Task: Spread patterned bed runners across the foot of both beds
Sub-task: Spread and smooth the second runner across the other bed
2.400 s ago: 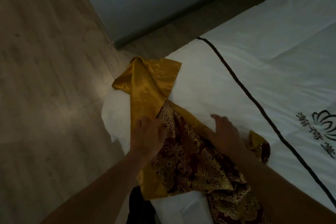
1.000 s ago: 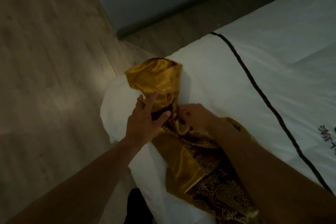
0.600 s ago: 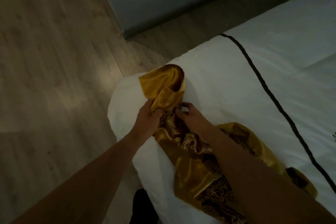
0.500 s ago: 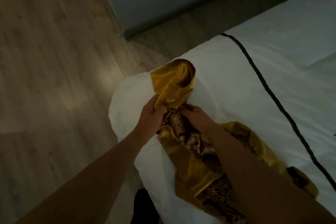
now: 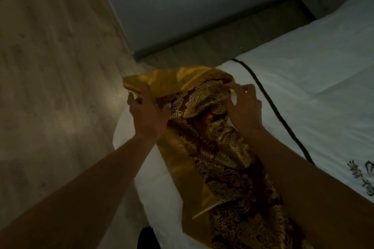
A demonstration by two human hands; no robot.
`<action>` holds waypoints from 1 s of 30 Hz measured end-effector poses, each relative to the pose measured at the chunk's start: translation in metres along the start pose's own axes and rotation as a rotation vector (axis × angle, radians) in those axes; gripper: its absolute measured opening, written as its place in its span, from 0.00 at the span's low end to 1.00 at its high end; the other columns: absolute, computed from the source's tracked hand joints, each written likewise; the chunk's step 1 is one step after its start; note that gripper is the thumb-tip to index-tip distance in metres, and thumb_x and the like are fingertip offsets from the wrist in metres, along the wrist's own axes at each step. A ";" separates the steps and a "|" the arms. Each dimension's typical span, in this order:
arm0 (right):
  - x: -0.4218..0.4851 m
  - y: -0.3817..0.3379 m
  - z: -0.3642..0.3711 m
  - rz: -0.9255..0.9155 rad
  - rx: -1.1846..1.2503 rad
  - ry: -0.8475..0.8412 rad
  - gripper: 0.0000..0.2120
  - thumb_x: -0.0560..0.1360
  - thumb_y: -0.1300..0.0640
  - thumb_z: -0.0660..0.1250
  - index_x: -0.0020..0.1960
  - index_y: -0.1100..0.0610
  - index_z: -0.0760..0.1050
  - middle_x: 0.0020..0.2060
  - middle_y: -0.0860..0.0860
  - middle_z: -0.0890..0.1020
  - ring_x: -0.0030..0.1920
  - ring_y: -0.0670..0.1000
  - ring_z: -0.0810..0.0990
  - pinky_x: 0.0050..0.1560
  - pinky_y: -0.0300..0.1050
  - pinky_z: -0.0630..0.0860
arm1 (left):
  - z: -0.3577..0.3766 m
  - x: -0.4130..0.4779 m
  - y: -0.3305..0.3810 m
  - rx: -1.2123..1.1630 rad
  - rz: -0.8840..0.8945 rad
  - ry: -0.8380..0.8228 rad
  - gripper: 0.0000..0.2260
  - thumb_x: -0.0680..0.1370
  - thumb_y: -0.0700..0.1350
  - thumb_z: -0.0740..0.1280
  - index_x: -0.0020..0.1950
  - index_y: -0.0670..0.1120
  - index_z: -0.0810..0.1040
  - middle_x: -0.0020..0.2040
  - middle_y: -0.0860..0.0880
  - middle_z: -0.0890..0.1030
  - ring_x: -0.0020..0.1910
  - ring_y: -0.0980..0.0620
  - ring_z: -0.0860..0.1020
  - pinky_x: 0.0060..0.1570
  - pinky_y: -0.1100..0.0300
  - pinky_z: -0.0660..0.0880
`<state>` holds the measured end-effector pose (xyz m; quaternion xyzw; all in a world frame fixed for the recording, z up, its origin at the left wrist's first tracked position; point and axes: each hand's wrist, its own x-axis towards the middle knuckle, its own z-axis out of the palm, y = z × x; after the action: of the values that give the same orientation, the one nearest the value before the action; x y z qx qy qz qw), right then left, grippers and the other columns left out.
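A dim bedroom is showing from above, seen from the head of a person whose two bare forearms are reaching up from the bottom of the frame. In the centre, a long bed runner of shiny gold satin with a dark red middle panel woven in gold scrollwork (image 5: 214,153) is lying rumpled along the edge of a white bed with a thin black piping line (image 5: 287,127), running from the lower right of the frame up to the middle.

The left hand (image 5: 146,115) is closing over the runner's far left corner, its grip clamped on the plain gold border, which is folding up and over above the knuckles. The right hand (image 5: 243,107) is pinching the far right edge of the same end, thumb and fingers pressed together on the cloth. Between the two hands the end of the runner is lifting slightly off the bed and opening out, with the patterned side facing up.

Black embroidered characters (image 5: 362,176) are sitting on the bedcover at the right edge of the frame. A pale wood-look floor (image 5: 52,66) is filling the left side, and a grey wall with a dark skirting strip (image 5: 202,2) is crossing the top. No container of any kind is in sight.
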<state>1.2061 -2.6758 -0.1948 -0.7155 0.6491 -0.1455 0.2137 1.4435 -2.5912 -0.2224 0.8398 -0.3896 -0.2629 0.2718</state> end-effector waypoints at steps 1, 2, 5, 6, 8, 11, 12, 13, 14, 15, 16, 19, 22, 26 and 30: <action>-0.002 0.003 0.004 -0.009 -0.078 -0.047 0.18 0.82 0.47 0.63 0.70 0.48 0.72 0.63 0.57 0.72 0.58 0.58 0.78 0.63 0.59 0.73 | 0.004 -0.003 -0.002 0.087 -0.040 -0.031 0.41 0.76 0.57 0.73 0.81 0.53 0.52 0.79 0.33 0.48 0.77 0.29 0.55 0.71 0.34 0.64; -0.009 0.008 0.009 0.014 -0.114 -0.065 0.19 0.82 0.46 0.62 0.71 0.48 0.71 0.65 0.57 0.71 0.59 0.59 0.78 0.64 0.58 0.72 | 0.008 -0.010 -0.004 0.147 -0.048 -0.049 0.42 0.75 0.59 0.73 0.81 0.54 0.52 0.80 0.34 0.47 0.78 0.29 0.52 0.71 0.31 0.63; -0.043 0.030 0.020 0.178 -0.089 -0.044 0.19 0.82 0.51 0.62 0.72 0.52 0.70 0.67 0.58 0.71 0.61 0.60 0.77 0.65 0.58 0.69 | 0.019 -0.050 -0.020 0.185 -0.007 -0.162 0.39 0.75 0.57 0.72 0.80 0.57 0.54 0.79 0.40 0.55 0.76 0.34 0.58 0.68 0.33 0.68; -0.057 0.041 0.022 0.242 -0.093 -0.047 0.19 0.82 0.53 0.61 0.73 0.52 0.69 0.67 0.59 0.71 0.62 0.60 0.77 0.65 0.58 0.68 | 0.023 -0.068 -0.027 0.223 0.017 -0.225 0.38 0.75 0.57 0.71 0.80 0.56 0.55 0.78 0.40 0.58 0.74 0.36 0.61 0.66 0.37 0.70; -0.083 0.070 0.023 0.384 -0.161 -0.122 0.21 0.83 0.50 0.59 0.75 0.53 0.67 0.69 0.60 0.72 0.65 0.62 0.75 0.68 0.59 0.66 | 0.031 -0.103 -0.044 0.375 0.078 -0.343 0.33 0.77 0.58 0.68 0.79 0.54 0.58 0.72 0.41 0.63 0.69 0.40 0.66 0.62 0.43 0.74; -0.119 0.114 0.019 0.526 -0.269 -0.338 0.31 0.80 0.34 0.57 0.75 0.52 0.63 0.68 0.61 0.73 0.66 0.64 0.73 0.70 0.63 0.66 | 0.044 -0.141 -0.063 0.522 -0.010 -0.521 0.30 0.79 0.62 0.64 0.76 0.60 0.56 0.66 0.43 0.61 0.64 0.42 0.66 0.59 0.46 0.76; -0.129 0.123 0.016 0.540 -0.270 -0.397 0.35 0.76 0.29 0.59 0.74 0.50 0.63 0.65 0.60 0.74 0.64 0.64 0.74 0.67 0.63 0.68 | 0.049 -0.150 -0.068 0.522 -0.050 -0.588 0.31 0.79 0.63 0.64 0.77 0.62 0.53 0.64 0.43 0.61 0.63 0.42 0.66 0.58 0.47 0.76; -0.137 0.128 0.014 0.544 -0.240 -0.457 0.38 0.72 0.26 0.62 0.73 0.49 0.64 0.62 0.58 0.76 0.62 0.62 0.75 0.65 0.61 0.71 | 0.055 -0.158 -0.072 0.490 -0.094 -0.642 0.32 0.79 0.63 0.63 0.78 0.64 0.51 0.63 0.43 0.61 0.62 0.41 0.68 0.56 0.49 0.75; -0.142 0.129 0.013 0.544 -0.176 -0.517 0.38 0.69 0.26 0.66 0.70 0.47 0.65 0.59 0.55 0.78 0.59 0.60 0.77 0.62 0.58 0.73 | 0.059 -0.163 -0.075 0.446 -0.130 -0.664 0.32 0.80 0.61 0.62 0.79 0.64 0.49 0.63 0.42 0.63 0.60 0.41 0.70 0.53 0.51 0.73; -0.147 0.126 0.013 0.550 -0.084 -0.585 0.35 0.67 0.28 0.70 0.65 0.47 0.67 0.55 0.53 0.79 0.56 0.57 0.78 0.59 0.56 0.75 | 0.063 -0.166 -0.079 0.401 -0.155 -0.676 0.31 0.82 0.59 0.61 0.80 0.62 0.49 0.63 0.41 0.67 0.58 0.42 0.72 0.51 0.53 0.71; -0.151 0.123 0.014 0.549 -0.025 -0.648 0.31 0.66 0.30 0.72 0.59 0.47 0.68 0.53 0.51 0.79 0.53 0.55 0.79 0.56 0.55 0.76 | 0.066 -0.168 -0.080 0.364 -0.144 -0.676 0.29 0.83 0.55 0.60 0.81 0.58 0.51 0.63 0.41 0.71 0.55 0.44 0.74 0.50 0.55 0.70; -0.154 0.117 0.014 0.468 -0.090 -0.566 0.17 0.72 0.39 0.71 0.48 0.50 0.70 0.46 0.51 0.81 0.47 0.55 0.80 0.52 0.55 0.78 | 0.067 -0.167 -0.078 0.331 -0.024 -0.621 0.23 0.83 0.46 0.58 0.79 0.52 0.62 0.58 0.44 0.80 0.55 0.45 0.80 0.55 0.53 0.76; -0.139 0.116 -0.004 0.419 -0.195 -0.114 0.12 0.77 0.48 0.69 0.51 0.55 0.71 0.47 0.56 0.80 0.50 0.61 0.79 0.52 0.55 0.72 | 0.057 -0.156 -0.073 0.337 0.034 -0.581 0.24 0.81 0.46 0.58 0.78 0.57 0.64 0.62 0.45 0.80 0.59 0.44 0.79 0.59 0.50 0.76; -0.125 0.120 -0.024 0.322 -0.304 -0.014 0.13 0.77 0.46 0.67 0.50 0.55 0.71 0.46 0.55 0.76 0.49 0.60 0.77 0.52 0.56 0.67 | 0.043 -0.141 -0.070 0.525 -0.021 -0.609 0.14 0.82 0.48 0.58 0.67 0.52 0.73 0.60 0.46 0.79 0.56 0.44 0.80 0.55 0.50 0.76; -0.122 0.117 -0.029 0.346 -0.221 -0.203 0.19 0.78 0.38 0.62 0.53 0.53 0.75 0.48 0.52 0.75 0.52 0.57 0.77 0.58 0.57 0.70 | 0.028 -0.144 -0.082 0.661 -0.044 -0.685 0.11 0.81 0.50 0.58 0.57 0.50 0.76 0.52 0.50 0.80 0.50 0.48 0.81 0.53 0.50 0.79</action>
<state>1.0764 -2.5664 -0.2195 -0.6235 0.7492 0.0378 0.2200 1.3866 -2.4391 -0.2636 0.7542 -0.5015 -0.3927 -0.1596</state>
